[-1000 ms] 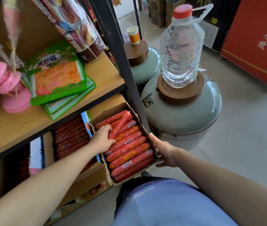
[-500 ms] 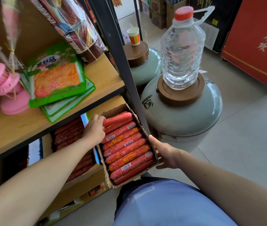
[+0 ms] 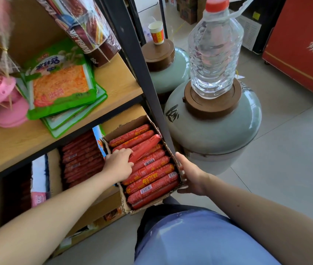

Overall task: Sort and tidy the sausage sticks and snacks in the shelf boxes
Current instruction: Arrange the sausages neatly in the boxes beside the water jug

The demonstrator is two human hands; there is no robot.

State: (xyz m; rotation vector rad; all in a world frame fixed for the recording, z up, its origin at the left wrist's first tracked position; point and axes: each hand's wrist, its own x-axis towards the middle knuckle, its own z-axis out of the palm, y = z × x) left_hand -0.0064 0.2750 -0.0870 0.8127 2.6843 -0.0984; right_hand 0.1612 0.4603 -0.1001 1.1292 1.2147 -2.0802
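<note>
One red plastic-wrapped sausage stick [image 3: 146, 147] lay askew atop the rows [image 3: 152, 175] in the brown cardboard box [image 3: 126, 129]; fingers of the left hand [image 3: 118, 166] pinched its end, the right hand [image 3: 192, 175] gripped the box wall. Turning it parallel seemed best.

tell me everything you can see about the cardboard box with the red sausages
The cardboard box is brown, open-topped, with worn, torn edges. It sticks out from the lower shelf, packed with rows of red sausage sticks. The right hand holds its outer side; the left hand reaches inside, gripping one slanted stick.
</note>
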